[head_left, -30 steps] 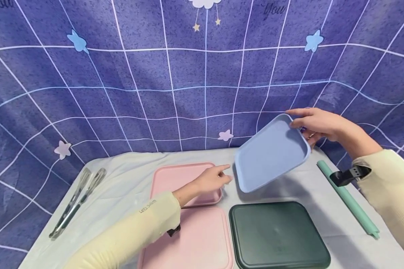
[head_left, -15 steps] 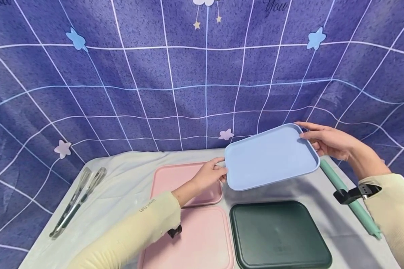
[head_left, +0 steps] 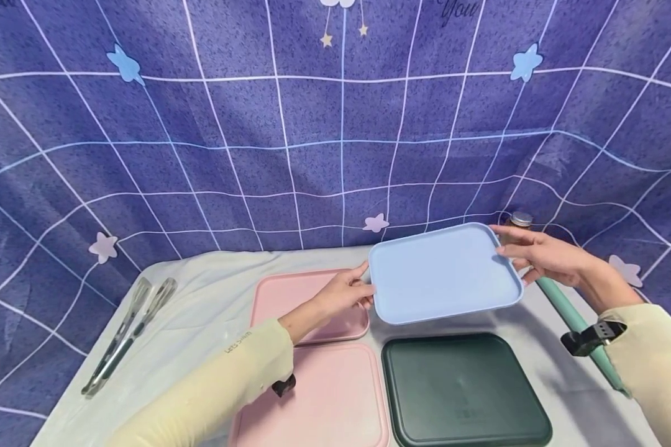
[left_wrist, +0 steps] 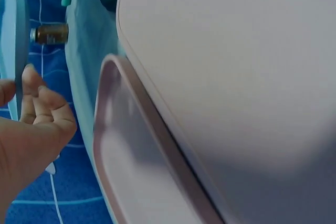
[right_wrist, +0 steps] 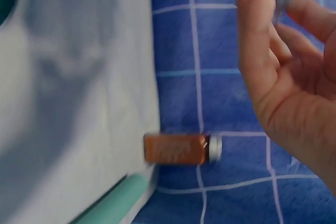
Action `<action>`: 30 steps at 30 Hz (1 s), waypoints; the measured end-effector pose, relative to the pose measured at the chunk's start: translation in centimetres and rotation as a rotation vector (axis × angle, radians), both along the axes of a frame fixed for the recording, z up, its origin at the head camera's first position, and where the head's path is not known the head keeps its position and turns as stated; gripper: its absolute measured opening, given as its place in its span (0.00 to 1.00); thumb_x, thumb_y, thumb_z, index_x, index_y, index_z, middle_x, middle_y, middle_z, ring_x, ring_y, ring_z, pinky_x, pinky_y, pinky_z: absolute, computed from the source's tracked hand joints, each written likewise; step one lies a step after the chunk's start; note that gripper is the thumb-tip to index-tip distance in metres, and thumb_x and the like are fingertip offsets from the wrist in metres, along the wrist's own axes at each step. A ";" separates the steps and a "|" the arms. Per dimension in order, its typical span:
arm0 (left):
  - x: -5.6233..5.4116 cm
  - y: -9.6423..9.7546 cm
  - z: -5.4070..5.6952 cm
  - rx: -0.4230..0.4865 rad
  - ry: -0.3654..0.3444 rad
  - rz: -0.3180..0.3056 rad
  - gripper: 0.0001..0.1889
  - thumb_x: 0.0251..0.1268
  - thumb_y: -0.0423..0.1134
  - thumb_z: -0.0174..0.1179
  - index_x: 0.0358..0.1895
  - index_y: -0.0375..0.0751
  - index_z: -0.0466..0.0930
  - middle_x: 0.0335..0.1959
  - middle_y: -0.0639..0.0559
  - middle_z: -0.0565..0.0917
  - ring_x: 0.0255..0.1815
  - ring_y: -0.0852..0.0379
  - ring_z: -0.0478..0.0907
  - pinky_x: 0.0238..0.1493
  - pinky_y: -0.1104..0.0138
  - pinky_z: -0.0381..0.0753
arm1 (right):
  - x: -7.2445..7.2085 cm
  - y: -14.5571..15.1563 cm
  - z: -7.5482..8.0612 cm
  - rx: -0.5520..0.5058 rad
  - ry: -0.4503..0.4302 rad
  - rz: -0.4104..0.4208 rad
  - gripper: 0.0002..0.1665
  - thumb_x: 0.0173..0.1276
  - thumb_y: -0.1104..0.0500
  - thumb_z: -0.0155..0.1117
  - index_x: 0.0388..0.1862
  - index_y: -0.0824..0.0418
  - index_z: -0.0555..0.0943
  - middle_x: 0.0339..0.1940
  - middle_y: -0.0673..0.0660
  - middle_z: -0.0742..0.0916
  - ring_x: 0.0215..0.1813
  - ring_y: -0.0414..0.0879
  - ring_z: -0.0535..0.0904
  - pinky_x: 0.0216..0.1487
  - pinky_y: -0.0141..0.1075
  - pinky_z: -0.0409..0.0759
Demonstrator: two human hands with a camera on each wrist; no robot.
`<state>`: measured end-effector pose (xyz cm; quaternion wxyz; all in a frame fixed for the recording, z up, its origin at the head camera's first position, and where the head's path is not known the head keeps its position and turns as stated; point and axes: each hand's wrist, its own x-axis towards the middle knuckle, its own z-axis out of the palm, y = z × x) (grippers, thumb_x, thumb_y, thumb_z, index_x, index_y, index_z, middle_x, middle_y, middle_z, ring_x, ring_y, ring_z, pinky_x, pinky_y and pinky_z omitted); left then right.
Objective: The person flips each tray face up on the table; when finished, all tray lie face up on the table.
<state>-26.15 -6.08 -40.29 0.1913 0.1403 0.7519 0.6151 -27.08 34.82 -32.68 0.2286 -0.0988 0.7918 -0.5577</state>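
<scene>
A light blue rectangular tray [head_left: 444, 273] is held up above the back right of the table, its inside facing the head camera. My left hand [head_left: 341, 293] pinches its left edge between thumb and fingers. At the opposite short side, my right hand [head_left: 545, 256] grips the rim, thumb on the inner face. Below the tray lies a dark green lidded box or tray [head_left: 466, 391]. A small pink tray [head_left: 285, 298] sits behind a larger pink one [head_left: 324, 394], partly covered by my left arm. In the left wrist view the blue tray [left_wrist: 9, 40] shows edge-on.
Metal tongs [head_left: 128, 338] lie along the table's left side. At the right, a green rolled item [head_left: 565, 307] runs partly under my right forearm. An amber bottle with a silver cap [right_wrist: 176, 149] stands at the back right, beside a blue curtain [head_left: 313, 124].
My left hand has taken hold of the blue tray's left edge. The tray has turned from a steep tilt to nearly level and come down slightly, uncovering the bottle behind.
</scene>
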 end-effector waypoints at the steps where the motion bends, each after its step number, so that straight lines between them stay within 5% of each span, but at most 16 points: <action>1: 0.0 -0.1 0.1 -0.011 -0.005 -0.014 0.42 0.69 0.34 0.60 0.81 0.44 0.47 0.27 0.50 0.83 0.25 0.61 0.79 0.33 0.69 0.75 | 0.0 0.2 -0.3 0.016 -0.025 0.031 0.43 0.80 0.57 0.52 0.84 0.51 0.42 0.49 0.46 0.84 0.41 0.44 0.86 0.37 0.45 0.87; 6: -0.2 -0.5 0.2 -0.085 -0.006 -0.084 0.45 0.68 0.34 0.61 0.82 0.44 0.42 0.26 0.54 0.81 0.26 0.60 0.80 0.33 0.69 0.73 | 0.0 1.1 -1.8 0.038 -0.178 0.175 0.56 0.73 0.65 0.56 0.83 0.50 0.29 0.45 0.51 0.78 0.39 0.42 0.82 0.37 0.40 0.87; 10: -0.2 -0.3 0.0 -0.084 -0.001 -0.103 0.45 0.68 0.32 0.60 0.81 0.39 0.40 0.25 0.56 0.80 0.25 0.62 0.79 0.34 0.70 0.76 | -0.3 1.2 -2.8 0.048 -0.234 0.210 0.64 0.69 0.68 0.61 0.81 0.48 0.24 0.40 0.52 0.74 0.36 0.41 0.80 0.37 0.41 0.87; 21: -0.7 0.3 -1.2 -0.066 -0.022 -0.056 0.44 0.68 0.30 0.60 0.80 0.34 0.42 0.22 0.56 0.80 0.22 0.64 0.78 0.32 0.72 0.75 | -1.5 1.2 -5.5 0.083 -0.219 0.168 0.61 0.67 0.67 0.62 0.83 0.52 0.31 0.38 0.51 0.76 0.33 0.41 0.79 0.33 0.38 0.85; 30: -1.0 -0.2 -1.9 -0.082 -0.191 -0.107 0.46 0.69 0.35 0.61 0.82 0.46 0.40 0.27 0.52 0.82 0.23 0.63 0.77 0.26 0.73 0.70 | -2.4 0.8 -7.4 0.131 -0.248 0.092 0.58 0.65 0.67 0.63 0.84 0.55 0.39 0.36 0.50 0.76 0.33 0.41 0.78 0.35 0.41 0.86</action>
